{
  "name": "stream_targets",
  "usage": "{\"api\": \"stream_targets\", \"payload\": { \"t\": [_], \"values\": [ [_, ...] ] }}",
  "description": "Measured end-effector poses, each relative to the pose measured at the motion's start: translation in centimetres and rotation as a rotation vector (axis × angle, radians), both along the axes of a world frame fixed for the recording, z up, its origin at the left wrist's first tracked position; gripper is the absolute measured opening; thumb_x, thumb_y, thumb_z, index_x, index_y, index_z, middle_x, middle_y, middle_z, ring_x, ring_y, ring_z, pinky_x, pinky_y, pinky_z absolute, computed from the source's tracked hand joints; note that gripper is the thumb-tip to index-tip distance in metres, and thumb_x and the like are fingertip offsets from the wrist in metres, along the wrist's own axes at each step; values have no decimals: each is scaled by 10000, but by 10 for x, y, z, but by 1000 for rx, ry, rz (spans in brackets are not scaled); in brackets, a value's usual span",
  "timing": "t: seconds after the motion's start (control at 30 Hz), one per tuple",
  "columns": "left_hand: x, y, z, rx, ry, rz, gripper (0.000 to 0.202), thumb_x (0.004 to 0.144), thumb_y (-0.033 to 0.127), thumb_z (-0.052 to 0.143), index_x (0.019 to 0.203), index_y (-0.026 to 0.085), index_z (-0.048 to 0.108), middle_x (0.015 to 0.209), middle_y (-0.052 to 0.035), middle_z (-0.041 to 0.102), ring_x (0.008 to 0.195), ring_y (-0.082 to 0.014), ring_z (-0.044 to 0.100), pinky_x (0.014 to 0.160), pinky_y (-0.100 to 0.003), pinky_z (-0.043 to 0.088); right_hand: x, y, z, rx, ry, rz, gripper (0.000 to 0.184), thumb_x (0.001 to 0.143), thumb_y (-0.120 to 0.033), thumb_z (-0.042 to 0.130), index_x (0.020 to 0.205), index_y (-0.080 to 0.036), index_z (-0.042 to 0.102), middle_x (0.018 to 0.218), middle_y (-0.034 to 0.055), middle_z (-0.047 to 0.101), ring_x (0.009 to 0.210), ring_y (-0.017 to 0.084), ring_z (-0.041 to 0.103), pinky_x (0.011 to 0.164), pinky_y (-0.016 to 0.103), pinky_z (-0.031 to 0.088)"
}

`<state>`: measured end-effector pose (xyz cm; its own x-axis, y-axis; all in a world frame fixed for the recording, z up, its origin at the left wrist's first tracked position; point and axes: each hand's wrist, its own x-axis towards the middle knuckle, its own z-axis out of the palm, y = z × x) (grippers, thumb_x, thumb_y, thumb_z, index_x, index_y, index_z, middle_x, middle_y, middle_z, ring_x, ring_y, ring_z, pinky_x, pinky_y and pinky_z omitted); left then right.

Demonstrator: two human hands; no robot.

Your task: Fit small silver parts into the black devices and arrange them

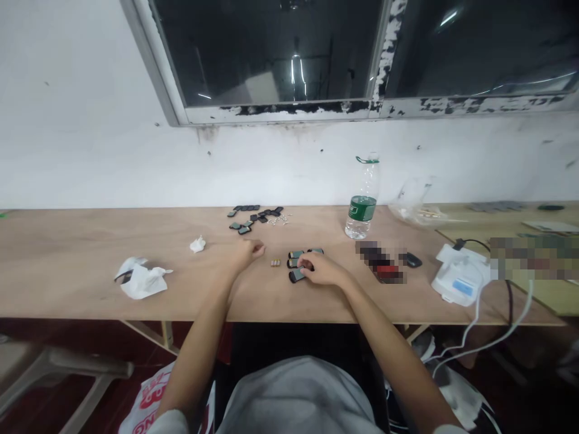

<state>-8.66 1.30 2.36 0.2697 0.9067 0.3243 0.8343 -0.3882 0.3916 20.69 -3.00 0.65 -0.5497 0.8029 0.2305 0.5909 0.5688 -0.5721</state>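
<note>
My right hand (pixel 320 268) has its thumb and fingers closed on the edge of a small black casing with a grey panel (pixel 296 275), lying on the table. Two similar casings (pixel 293 263) lie just behind it, and another (pixel 316 251) is partly covered by that hand. To the left, my left hand (pixel 248 250) rests near the tabletop with its fingers curled together; whatever they may hold is hidden. Between the hands sits a little group of small gold-and-grey pieces (pixel 275 263).
Behind the hands lie several dark casings (pixel 262 216) and small white bits (pixel 278 220). A water bottle (pixel 360 208) stands at back right; a black mouse (pixel 411 260) and white device (pixel 459 280) with cables lie right. Crumpled tissue (pixel 143 280) lies left.
</note>
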Motion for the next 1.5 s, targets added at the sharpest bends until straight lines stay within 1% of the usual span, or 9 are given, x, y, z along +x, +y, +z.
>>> {"api": "stream_targets", "payload": {
  "t": [0.2,0.4,0.5,0.63,0.83,0.93,1.2,1.33,1.5],
  "values": [
    [-8,4,-5,-74,101,-53,219,877,316,609,760,186,740,710,-57,717,667,-212,631,689,-296,457,2,2,-5,93,-1,-18,136,906,-96,659,972,-195,727,1094,91,717,1114,255,637,971,356,501],
    [-12,9,-15,-213,49,-110,95,777,261,711,763,192,776,854,-81,798,780,-250,719,729,-305,512,2,5,-10,132,-4,49,381,936,-37,588,1251,-199,732,1353,124,687,1331,266,576,1153,431,433],
    [-14,12,-20,-235,7,-90,125,768,297,734,811,196,793,873,-89,810,810,-266,743,741,-319,541,2,6,-12,131,-52,49,413,948,-23,547,1262,-205,744,1341,119,705,1314,264,597,1137,415,446],
    [-16,15,-25,-257,-64,-127,249,754,419,776,886,210,809,922,-91,823,857,-283,753,752,-337,568,4,6,-13,136,-95,18,369,963,-31,522,1182,-199,766,1246,115,731,1185,262,651,1055,392,480],
    [-18,15,-22,-340,-136,-214,402,750,528,788,962,187,813,911,-99,814,813,-266,739,694,-317,559,3,5,-10,157,-110,-21,275,935,-19,555,1042,-180,750,1153,110,734,1094,266,650,985,368,475],
    [-18,13,-20,-318,-151,-241,481,763,583,789,1025,181,799,923,-96,807,819,-257,729,696,-313,557,2,4,-8,149,-138,-44,234,933,-26,579,1006,-178,742,1101,106,745,1054,267,653,948,354,464],
    [-14,12,-22,-266,-144,-227,488,766,586,800,1058,195,793,869,-62,791,741,-225,701,636,-298,538,0,2,-5,184,-151,-75,156,944,-70,623,869,-183,700,987,94,728,946,245,639,827,310,432],
    [-9,11,-21,-279,-177,-241,521,784,621,786,1075,188,785,880,-72,794,783,-243,723,662,-312,562,0,5,-10,174,-90,-73,168,907,-25,631,920,-182,690,1036,89,730,971,235,640,865,311,445],
    [4,6,-14,-243,-216,-276,526,797,655,787,1043,190,790,1026,-96,792,871,-252,738,807,-366,604,0,9,-18,138,6,-82,239,857,-18,684,1030,-182,676,1133,91,712,1021,228,648,911,319,474]
  ]
}}
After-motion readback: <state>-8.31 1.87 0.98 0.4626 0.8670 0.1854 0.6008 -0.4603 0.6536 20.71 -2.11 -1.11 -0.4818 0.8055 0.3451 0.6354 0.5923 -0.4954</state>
